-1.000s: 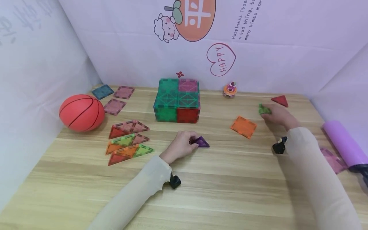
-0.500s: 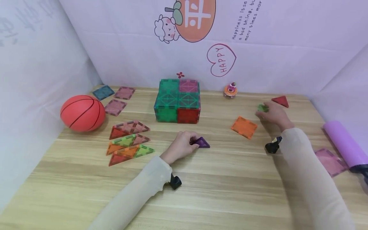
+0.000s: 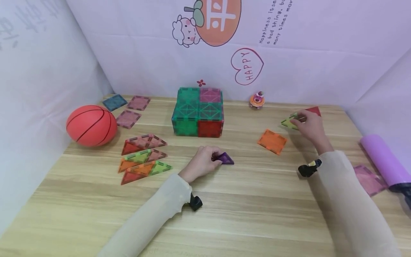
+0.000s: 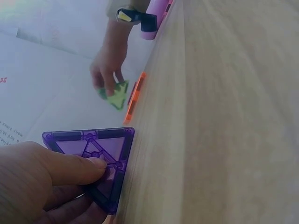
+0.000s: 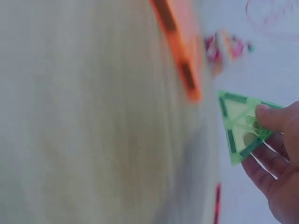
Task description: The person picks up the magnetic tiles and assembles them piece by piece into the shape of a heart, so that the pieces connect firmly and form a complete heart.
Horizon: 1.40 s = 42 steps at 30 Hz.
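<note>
At tip of my L hand (image 3: 201, 162), pinched: purple tri. tile (image 4: 112, 149). R hand (image 3: 312, 125) pinches green tri. tile (image 5: 237, 122); red tile (image 3: 316, 111) just beyond it, orange tile (image 3: 272, 142) to its L.

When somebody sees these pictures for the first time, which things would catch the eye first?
Probably the red ball at the left side of the table, and the green, pink and red box near the back wall. Next, the left hand pinches a purple triangle near the middle, while the right hand holds a light green triangle farther right.
</note>
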{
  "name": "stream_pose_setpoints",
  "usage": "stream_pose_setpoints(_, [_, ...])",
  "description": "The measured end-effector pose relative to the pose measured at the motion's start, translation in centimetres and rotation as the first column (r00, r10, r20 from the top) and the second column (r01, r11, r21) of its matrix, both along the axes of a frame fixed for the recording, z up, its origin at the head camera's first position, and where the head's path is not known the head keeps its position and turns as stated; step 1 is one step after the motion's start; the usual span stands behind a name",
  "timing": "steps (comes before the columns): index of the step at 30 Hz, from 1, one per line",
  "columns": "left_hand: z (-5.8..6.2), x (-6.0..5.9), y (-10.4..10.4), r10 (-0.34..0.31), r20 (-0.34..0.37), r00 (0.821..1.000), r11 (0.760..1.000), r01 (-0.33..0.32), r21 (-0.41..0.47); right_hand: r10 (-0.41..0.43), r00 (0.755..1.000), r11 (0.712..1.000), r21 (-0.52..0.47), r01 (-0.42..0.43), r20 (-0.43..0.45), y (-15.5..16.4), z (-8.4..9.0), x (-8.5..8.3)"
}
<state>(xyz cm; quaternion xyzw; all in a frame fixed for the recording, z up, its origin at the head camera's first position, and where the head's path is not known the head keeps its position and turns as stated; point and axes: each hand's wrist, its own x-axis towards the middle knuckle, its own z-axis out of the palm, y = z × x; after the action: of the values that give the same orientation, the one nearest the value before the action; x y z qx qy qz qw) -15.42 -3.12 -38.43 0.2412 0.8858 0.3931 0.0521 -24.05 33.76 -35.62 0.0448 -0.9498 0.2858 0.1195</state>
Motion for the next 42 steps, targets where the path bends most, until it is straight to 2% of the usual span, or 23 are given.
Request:
stream_pose_setpoints(3, [0.1, 0.0, -0.1, 0.009, 0.006, 1.0, 1.0, -0.009, -0.005, 0.057, 0.996, 0.996, -0.063, -0.062, -0.072, -2.0, 0.6, 1.3])
stream_pose_setpoints(7, [0.1, -0.1, -0.2, 0.015, 0.003, 1.0, 1.0, -0.015, 0.005, 0.177, 0.98, 0.967, -0.173, -0.189, -0.086, -5.9, 1.2, 3.7])
stream_pose_setpoints(11, [-0.1, -0.2, -0.2, 0.006, -0.003, 1.0, 1.0, -0.006, 0.013, 0.268, 0.963, 0.923, -0.289, -0.252, 0.016, -9.4, 1.3, 6.3])
stream_pose_setpoints(16, [-0.3, -0.3, -0.2, 0.005, -0.009, 1.0, 1.0, -0.005, 0.01, 0.349, 0.93, 0.879, -0.384, -0.284, 0.111, -12.4, 0.6, 8.0])
stream_pose_setpoints(19, [-0.3, -0.4, -0.2, 0.006, -0.016, 1.0, 1.0, -0.005, 0.009, 0.406, 0.905, 0.867, -0.368, -0.338, 0.126, -13.5, -0.1, 8.4])
stream_pose_setpoints(22, [-0.4, -0.4, -0.1, 0.003, -0.019, 1.0, 1.0, -0.003, 0.006, 0.442, 0.891, 0.859, -0.337, -0.385, 0.108, -14.2, -0.7, 8.7])
stream_pose_setpoints(30, [-0.5, -0.1, -0.2, 0.0, -0.022, 1.0, 1.0, 0.001, 0.012, 0.428, 0.898, 0.876, -0.291, -0.384, 0.105, -14.3, -1.4, 9.2])
stream_pose_setpoints(38, [-0.5, 0.0, -0.2, -0.002, -0.033, 0.999, 1.0, 0.002, 0.006, 0.49, 0.86, 0.854, -0.277, -0.441, 0.14, -12.7, -0.8, 8.8])
stream_pose_setpoints(40, [-0.5, -0.1, -0.2, -0.003, -0.028, 1.0, 1.0, 0.003, 0.009, 0.484, 0.867, 0.851, -0.296, -0.435, 0.116, -11.8, -0.3, 8.6])
stream_pose_setpoints(42, [-0.4, -0.1, -0.1, -0.005, -0.023, 1.0, 1.0, 0.006, 0.015, 0.443, 0.892, 0.871, -0.282, -0.403, 0.093, -10.7, 0.3, 8.2])
